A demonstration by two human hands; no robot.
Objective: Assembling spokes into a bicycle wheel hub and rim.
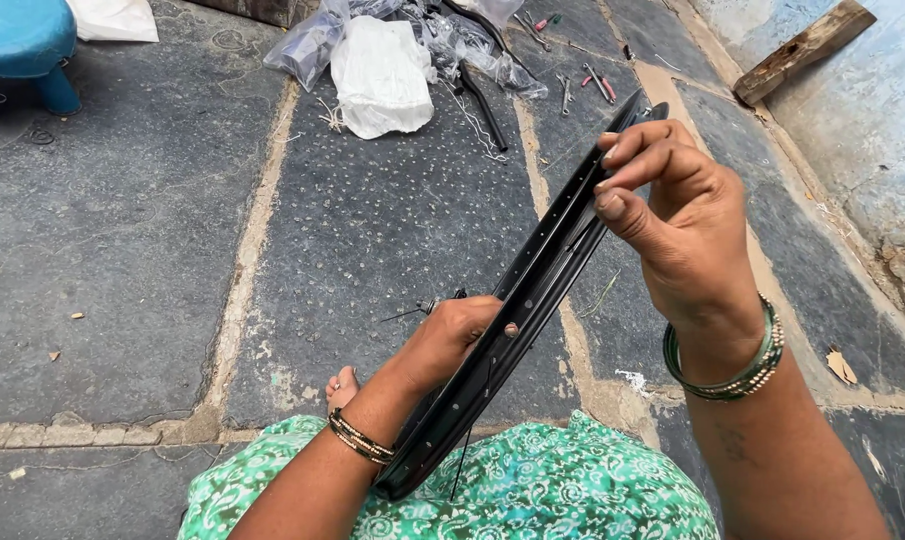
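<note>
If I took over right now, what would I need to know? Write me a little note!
Left hand: grips the lower part of the black rim, fingertip over one of its holes.
Right hand: fingers pinch the rim's upper edge.
Rim: held tilted over the lap, upper end pointing away, a row of small holes along its inner face. A thin spoke hangs from the lower part, and another wire with a small end piece sticks out beside the left hand.
Around: white bag, clear plastic and pliers lie on the stone floor ahead.
Done: one spoke seems fitted.
Left: most holes look empty.
</note>
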